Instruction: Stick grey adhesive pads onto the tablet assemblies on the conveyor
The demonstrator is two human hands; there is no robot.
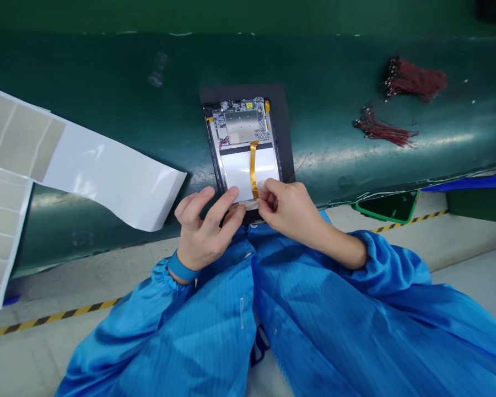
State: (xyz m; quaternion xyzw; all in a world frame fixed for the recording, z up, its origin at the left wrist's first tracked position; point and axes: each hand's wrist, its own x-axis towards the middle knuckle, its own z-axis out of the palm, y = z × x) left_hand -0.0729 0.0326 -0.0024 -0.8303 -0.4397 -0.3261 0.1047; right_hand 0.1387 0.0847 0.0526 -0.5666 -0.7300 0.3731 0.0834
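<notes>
An opened tablet lies at the near edge of the bench, its circuit board at the far end. An orange flex cable runs lengthwise over the silvery-white battery area. At the near end of the tablet is a pale beige strip. My left hand rests at the tablet's near left corner, fingers apart, with index finger and thumb at the strip's left end. The fingers of my right hand are pinched together at the strip's right end, beside the cable; what lies between them is hidden.
A dark mat lies under the tablet on the green bench. To the left, a white backing sheet with beige adhesive pieces curls over the edge. Two bundles of red wires lie right. A green-rimmed tray shows below the bench.
</notes>
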